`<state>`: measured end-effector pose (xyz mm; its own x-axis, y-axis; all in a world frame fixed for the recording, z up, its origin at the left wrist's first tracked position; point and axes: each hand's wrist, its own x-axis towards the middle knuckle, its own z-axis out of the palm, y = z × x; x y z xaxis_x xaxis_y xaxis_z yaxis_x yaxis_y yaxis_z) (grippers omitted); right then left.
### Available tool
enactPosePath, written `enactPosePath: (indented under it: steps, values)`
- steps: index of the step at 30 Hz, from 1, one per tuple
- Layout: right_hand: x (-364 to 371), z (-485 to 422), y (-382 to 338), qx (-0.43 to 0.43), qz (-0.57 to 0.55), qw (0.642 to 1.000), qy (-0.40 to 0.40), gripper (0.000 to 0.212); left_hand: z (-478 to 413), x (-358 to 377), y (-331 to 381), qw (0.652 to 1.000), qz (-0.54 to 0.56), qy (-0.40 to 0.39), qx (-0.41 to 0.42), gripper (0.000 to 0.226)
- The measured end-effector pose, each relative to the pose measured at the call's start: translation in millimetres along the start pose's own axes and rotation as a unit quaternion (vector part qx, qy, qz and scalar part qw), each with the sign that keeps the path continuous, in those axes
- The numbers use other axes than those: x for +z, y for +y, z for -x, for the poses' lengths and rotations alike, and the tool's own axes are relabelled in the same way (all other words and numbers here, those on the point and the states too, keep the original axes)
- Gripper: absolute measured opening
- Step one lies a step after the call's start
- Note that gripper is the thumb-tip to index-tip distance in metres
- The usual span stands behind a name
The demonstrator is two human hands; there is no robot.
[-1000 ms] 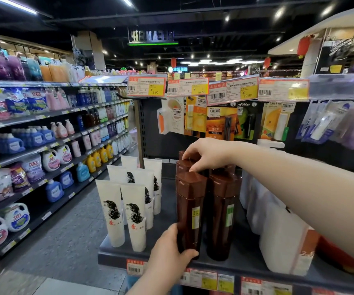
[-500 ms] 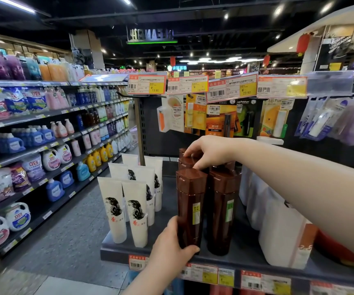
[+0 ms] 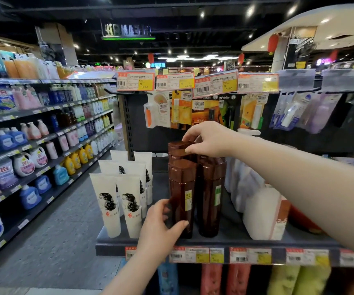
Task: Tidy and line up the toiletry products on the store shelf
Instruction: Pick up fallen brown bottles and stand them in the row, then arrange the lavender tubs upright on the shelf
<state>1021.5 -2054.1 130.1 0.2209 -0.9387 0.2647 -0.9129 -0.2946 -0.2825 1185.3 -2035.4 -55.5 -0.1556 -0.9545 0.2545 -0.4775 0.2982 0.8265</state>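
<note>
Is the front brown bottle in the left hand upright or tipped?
Upright. The front brown bottle stands base-down on the shelf, sides vertical, cap on top; the left hand grips it low down.

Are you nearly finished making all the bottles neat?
About halfway, it seems. Done: the white tubes stand in tidy rows. In hand: the left hand grips the front brown bottle near its base, and the right hand holds the cap of a back brown bottle. Left: the white packs at the right of the shelf look crooked.
</note>
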Motion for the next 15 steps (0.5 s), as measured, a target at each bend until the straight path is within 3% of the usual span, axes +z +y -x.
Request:
enactPosePath:
  steps: [6, 10, 15]
  values:
    - [-1.7, 57.5, -4.4, 0.040, 0.000, 0.997, 0.066, 0.030, 20.4, -8.9, 19.9, 0.996, 0.051, 0.024, 0.064, 0.024]
    - [3.2, 111.9, -3.3, 0.107, -0.003, 0.991, 0.085, 0.027, 41.4, 3.8, 43.6, 0.987, 0.099, -0.059, 0.108, 0.013]
    - [12.8, 184.9, 7.1, 0.196, 0.030, 0.977, 0.077, 0.026, 65.1, 41.4, 54.2, 0.975, 0.107, -0.146, 0.127, 0.018]
